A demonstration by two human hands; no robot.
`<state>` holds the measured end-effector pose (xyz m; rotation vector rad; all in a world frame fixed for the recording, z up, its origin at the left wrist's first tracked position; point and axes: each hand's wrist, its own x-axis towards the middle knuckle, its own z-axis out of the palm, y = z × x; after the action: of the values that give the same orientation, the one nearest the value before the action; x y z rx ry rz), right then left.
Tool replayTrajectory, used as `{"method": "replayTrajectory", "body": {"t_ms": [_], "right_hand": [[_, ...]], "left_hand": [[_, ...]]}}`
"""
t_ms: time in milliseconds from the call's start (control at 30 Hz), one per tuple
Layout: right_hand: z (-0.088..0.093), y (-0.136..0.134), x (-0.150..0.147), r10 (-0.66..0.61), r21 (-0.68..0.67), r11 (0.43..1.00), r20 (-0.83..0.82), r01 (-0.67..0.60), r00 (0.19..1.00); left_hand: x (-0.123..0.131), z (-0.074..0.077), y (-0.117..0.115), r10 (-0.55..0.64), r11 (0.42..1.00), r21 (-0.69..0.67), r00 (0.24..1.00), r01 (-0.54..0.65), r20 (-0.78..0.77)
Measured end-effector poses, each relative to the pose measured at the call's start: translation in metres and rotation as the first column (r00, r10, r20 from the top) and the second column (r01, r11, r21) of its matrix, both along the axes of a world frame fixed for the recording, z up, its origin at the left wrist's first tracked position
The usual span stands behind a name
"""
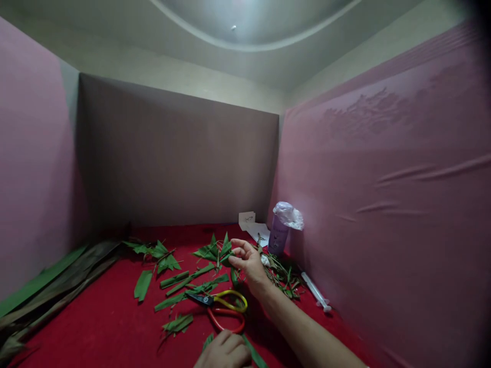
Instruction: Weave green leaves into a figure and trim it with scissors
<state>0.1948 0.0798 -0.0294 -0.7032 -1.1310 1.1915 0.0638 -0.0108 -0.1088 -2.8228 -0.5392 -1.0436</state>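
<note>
My right hand (248, 261) reaches over the middle of the red cloth, thumb and fingers closed at the edge of a lobed green leaf (225, 250). At the bottom edge my left hand (226, 350) is curled, partly cut off by the frame. A long green leaf strip (253, 352) shows from under it, and its fingertips are hidden. Just beyond my left hand lie scissors (218, 305) with one yellow and one red handle, their dark blades pointing left. Cut leaf strips (187, 281) lie left of my right hand.
Lobed leaves (163, 255) and a short leaf piece (143, 285) lie to the left. Long dry leaves (61, 286) line the left wall. On the right are a stem pile (286, 276), a syringe (315, 292), a purple cup (277, 236) with plastic, and white papers (258, 232).
</note>
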Motion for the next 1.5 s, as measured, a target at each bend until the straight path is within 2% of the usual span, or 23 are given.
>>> {"method": "replayTrajectory", "body": {"t_ms": [67, 100, 133, 167, 200, 233, 267, 367, 467, 500, 567, 600, 667, 733, 800, 900, 967, 1067, 1200, 1267, 1367, 1433, 1500], "right_hand": [[-0.003, -0.002, 0.002, 0.004, -0.002, 1.0, -0.023, -0.004, 1.0], [-0.005, -0.003, 0.002, 0.005, -0.001, 1.0, -0.032, -0.005, 0.999], [-0.006, -0.004, 0.002, 0.006, -0.001, 1.0, -0.04, -0.006, 0.999], [-0.008, -0.005, 0.002, 0.007, -0.001, 1.0, -0.048, -0.007, 0.999], [-0.01, -0.006, 0.002, 0.009, -0.002, 1.0, -0.055, -0.009, 0.998], [-0.011, -0.007, 0.001, 0.01, -0.004, 1.0, -0.061, -0.01, 0.998], [-0.012, -0.007, 0.001, 0.012, -0.006, 1.0, -0.068, -0.013, 0.998], [-0.014, -0.011, -0.001, 0.024, -0.014, 1.0, -0.081, -0.026, 0.996], [-0.013, -0.019, -0.005, 0.047, -0.018, 0.999, -0.083, -0.049, 0.995], [-0.013, -0.022, -0.006, 0.061, -0.021, 0.998, -0.075, -0.062, 0.995], [-0.014, -0.028, -0.01, 0.096, -0.031, 0.995, -0.039, -0.097, 0.995], [-0.015, -0.031, -0.012, 0.113, -0.037, 0.993, -0.016, -0.114, 0.993], [-0.017, -0.036, -0.016, 0.146, -0.046, 0.988, 0.026, -0.145, 0.989], [-0.02, -0.038, -0.019, 0.178, -0.046, 0.983, 0.041, -0.176, 0.983], [-0.022, -0.039, -0.02, 0.202, -0.044, 0.979, 0.047, -0.2, 0.978], [-0.023, -0.039, -0.019, 0.197, -0.042, 0.98, 0.054, -0.195, 0.979], [-0.023, -0.039, -0.019, 0.196, -0.043, 0.98, 0.056, -0.194, 0.979], [-0.024, -0.04, -0.019, 0.221, -0.046, 0.975, 0.048, -0.219, 0.974], [-0.025, -0.041, -0.02, 0.236, -0.047, 0.971, 0.042, -0.234, 0.971], [-0.025, -0.042, -0.021, 0.24, -0.056, 0.97, 0.045, -0.237, 0.97], [-0.026, -0.043, -0.021, 0.256, -0.068, 0.965, 0.053, -0.252, 0.965], [-0.026, -0.043, -0.021, 0.264, -0.067, 0.963, 0.061, -0.26, 0.963], [-0.026, -0.043, -0.02, 0.268, -0.069, 0.962, 0.073, -0.263, 0.961]], "left_hand": [[-0.009, 0.026, -0.004, -0.053, 0.997, 0.056, 0.998, 0.052, 0.026], [-0.015, 0.039, -0.005, 0.046, 0.999, -0.027, 0.996, -0.044, 0.077], [-0.022, 0.052, -0.005, 0.16, 0.973, -0.184, 0.981, -0.138, 0.109], [-0.029, 0.061, -0.003, 0.295, 0.902, -0.369, 0.943, -0.222, 0.154], [-0.036, 0.068, 0.0, 0.433, 0.802, -0.536, 0.875, -0.263, 0.219], [-0.042, 0.071, 0.004, 0.523, 0.705, -0.671, 0.807, -0.229, 0.274], [-0.049, 0.072, 0.009, 0.578, 0.647, -0.744, 0.744, -0.169, 0.334], [-0.064, 0.068, 0.023, 0.685, 0.526, -0.851, 0.594, -0.001, 0.423], [-0.071, 0.07, 0.029, 0.731, 0.567, -0.814, 0.379, 0.125, 0.568], [-0.073, 0.073, 0.028, 0.73, 0.568, -0.806, 0.351, 0.164, 0.586], [-0.073, 0.081, 0.024, 0.729, 0.54, -0.807, 0.346, 0.24, 0.591], [-0.072, 0.084, 0.022, 0.723, 0.504, -0.814, 0.376, 0.288, 0.58], [-0.07, 0.088, 0.017, 0.711, 0.375, -0.839, 0.459, 0.395, 0.533], [-0.068, 0.086, 0.015, 0.702, 0.304, -0.834, 0.484, 0.46, 0.523], [-0.068, 0.083, 0.016, 0.706, 0.297, -0.829, 0.476, 0.474, 0.525], [-0.071, 0.08, 0.019, 0.716, 0.352, -0.826, 0.442, 0.44, 0.541], [-0.073, 0.08, 0.021, 0.706, 0.364, -0.834, 0.461, 0.415, 0.537], [-0.074, 0.082, 0.02, 0.687, 0.343, -0.857, 0.518, 0.386, 0.509], [-0.074, 0.079, 0.02, 0.685, 0.316, -0.88, 0.555, 0.355, 0.471], [-0.075, 0.077, 0.021, 0.674, 0.29, -0.899, 0.596, 0.328, 0.435], [-0.077, 0.074, 0.023, 0.643, 0.221, -0.929, 0.671, 0.298, 0.369], [-0.078, 0.073, 0.023, 0.634, 0.197, -0.936, 0.69, 0.292, 0.349], [-0.079, 0.072, 0.023, 0.634, 0.203, -0.938, 0.692, 0.282, 0.345]]}}
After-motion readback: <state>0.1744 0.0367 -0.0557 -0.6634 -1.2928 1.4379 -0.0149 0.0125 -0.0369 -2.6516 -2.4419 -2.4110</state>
